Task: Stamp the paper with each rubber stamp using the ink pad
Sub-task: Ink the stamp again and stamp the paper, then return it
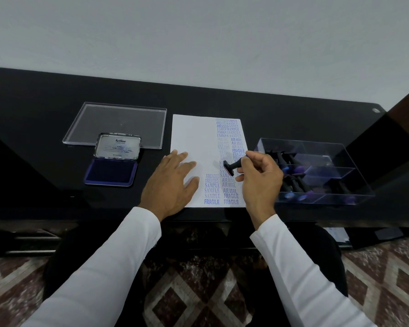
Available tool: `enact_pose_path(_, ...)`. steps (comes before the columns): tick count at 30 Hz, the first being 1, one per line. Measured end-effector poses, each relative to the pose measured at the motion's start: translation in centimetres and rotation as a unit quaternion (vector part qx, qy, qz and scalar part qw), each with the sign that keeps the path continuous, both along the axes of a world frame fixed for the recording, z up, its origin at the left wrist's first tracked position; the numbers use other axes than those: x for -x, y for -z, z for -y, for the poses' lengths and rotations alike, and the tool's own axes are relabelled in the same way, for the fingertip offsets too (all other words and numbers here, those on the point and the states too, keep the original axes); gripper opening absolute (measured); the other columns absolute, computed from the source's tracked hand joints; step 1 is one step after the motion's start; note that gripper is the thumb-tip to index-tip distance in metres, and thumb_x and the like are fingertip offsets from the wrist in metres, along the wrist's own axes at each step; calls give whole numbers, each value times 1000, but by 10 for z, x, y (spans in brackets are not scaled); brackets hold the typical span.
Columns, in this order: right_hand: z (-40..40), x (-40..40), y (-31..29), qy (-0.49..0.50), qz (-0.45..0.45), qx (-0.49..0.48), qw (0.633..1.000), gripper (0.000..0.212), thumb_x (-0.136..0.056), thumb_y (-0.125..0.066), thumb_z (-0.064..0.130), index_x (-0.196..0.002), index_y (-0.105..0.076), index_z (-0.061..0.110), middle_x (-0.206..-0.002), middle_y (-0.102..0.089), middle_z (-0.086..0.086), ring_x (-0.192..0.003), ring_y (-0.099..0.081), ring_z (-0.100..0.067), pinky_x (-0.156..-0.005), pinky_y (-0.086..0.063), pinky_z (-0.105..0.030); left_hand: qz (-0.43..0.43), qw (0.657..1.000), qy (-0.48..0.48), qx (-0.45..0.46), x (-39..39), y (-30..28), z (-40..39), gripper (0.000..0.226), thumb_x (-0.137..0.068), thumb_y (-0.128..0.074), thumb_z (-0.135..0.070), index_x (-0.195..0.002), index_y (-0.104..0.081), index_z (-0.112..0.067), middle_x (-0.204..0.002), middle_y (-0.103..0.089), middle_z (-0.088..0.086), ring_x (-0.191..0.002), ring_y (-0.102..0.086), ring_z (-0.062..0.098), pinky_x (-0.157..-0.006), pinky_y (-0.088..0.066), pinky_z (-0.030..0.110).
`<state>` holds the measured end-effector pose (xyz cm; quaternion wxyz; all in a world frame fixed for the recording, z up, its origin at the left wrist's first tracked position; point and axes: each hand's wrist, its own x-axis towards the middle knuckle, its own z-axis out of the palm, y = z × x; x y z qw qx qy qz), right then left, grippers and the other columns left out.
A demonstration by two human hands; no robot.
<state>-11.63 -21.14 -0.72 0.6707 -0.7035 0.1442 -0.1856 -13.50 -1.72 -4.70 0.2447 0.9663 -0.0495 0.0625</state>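
One black table [45,109], glossy, running the width of the view against a pale wall. One sheet of white paper [191,138] lies at the middle of it, near edge at the table's front; its left half is bare, its right half carries blue stamped words in columns: AMENDED, SAMPLE, AIR MAIL, FRAGILE, some upside down, some faint and unreadable. One clear lid [118,123], flat, to the left of the paper at the back. One clear divided tray [316,147] to the right of the paper, well apart from the ink pad; several dark-handled stamps lie inside, count not clear through the plastic. One ink pad [111,172], open, left of the paper and overlapping the front edge of the clear lid; hinged cover stands up at the back showing "Artline", blue pad faces up. Two hands, both in white sleeves. Left hand [172,182] lies flat on the paper's lower left, fingers spread and straight, pressing the sheet down. Right hand [260,175] is over the paper's right edge, fingers curled round the handle of one rubber stamp [232,166]. The stamp is tilted, its head toward the left and just above the printed column; whether it touches the paper cannot be told.
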Motion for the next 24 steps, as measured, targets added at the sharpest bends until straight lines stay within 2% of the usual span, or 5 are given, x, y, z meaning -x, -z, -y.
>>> enact_pose_path(12, -1, 1, -1, -1, 3, 0, 1000, 11, -89, -66, 6, -98, -72, 9, -83, -71, -5, -66, -68, -17, -53, -55, -29, 0, 1000, 3, 14, 1, 0, -1, 49, -102, -50, -46, -146, -52, -26, -163, -32, -5, -154, -14, 15, -119, -9, 28)
enact_pose_path(15, -3, 1, -3, -4, 4, 2, 1000, 11, -88, -67, 6, -97, -72, 10, -83, -72, -5, -65, -68, -16, -53, -55, -29, -2, 999, 2, 37, 0, -1, -1, 49, -102, -51, -46, -146, -52, -27, -163, -32, -7, -154, -14, 13, -120, -17, 32)
enact_pose_path(20, -15, 2, -10, -35, 11, 6, 999, 11, -89, -67, 7, -97, -72, 12, -84, -71, -3, -69, -69, -17, -54, -56, -28, 14, 997, -9, 78, 4, -11, -8, 49, -101, -54, -47, -146, -52, -28, -162, -31, -11, -154, -12, 8, -113, -16, 27)
enact_pose_path(24, -35, 3, -14, -64, 21, 11, 998, 13, -88, -67, 6, -97, -72, 14, -86, -72, -3, -72, -70, -20, -54, -57, -29, 35, 995, -24, 94, 16, -21, -30, 50, -99, -58, -45, -145, -54, -26, -160, -37, -10, -153, -16, 10, -118, -26, 37)
